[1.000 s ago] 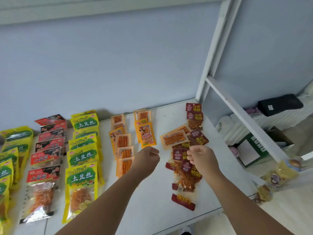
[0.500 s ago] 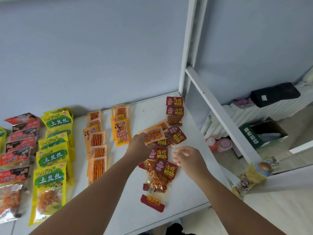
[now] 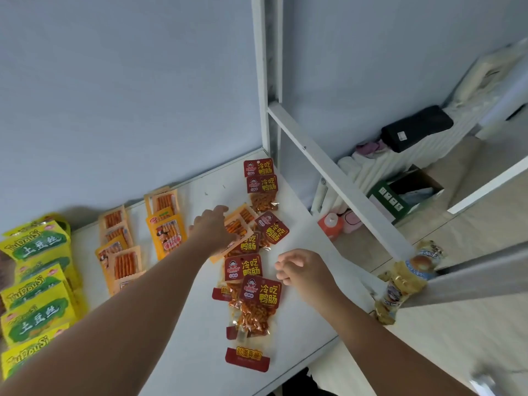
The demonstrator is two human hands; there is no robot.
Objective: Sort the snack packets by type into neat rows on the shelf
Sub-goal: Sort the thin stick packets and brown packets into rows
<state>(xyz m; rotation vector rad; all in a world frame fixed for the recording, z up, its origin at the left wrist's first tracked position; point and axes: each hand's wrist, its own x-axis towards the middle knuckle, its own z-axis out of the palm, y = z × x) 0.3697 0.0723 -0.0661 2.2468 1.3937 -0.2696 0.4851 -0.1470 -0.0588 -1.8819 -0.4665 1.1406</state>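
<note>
Left hand lies flat on an orange packet amid dark red packets on the shelf. Right hand hovers beside them, fingers loosely curled, holding nothing.

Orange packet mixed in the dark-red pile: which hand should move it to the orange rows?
Left. The left hand already rests on the orange packet and is nearer the orange rows; the right hand hovers empty, farther right.

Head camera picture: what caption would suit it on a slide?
Left hand reaches an orange packet among red packets; right hand hovers empty.
</note>
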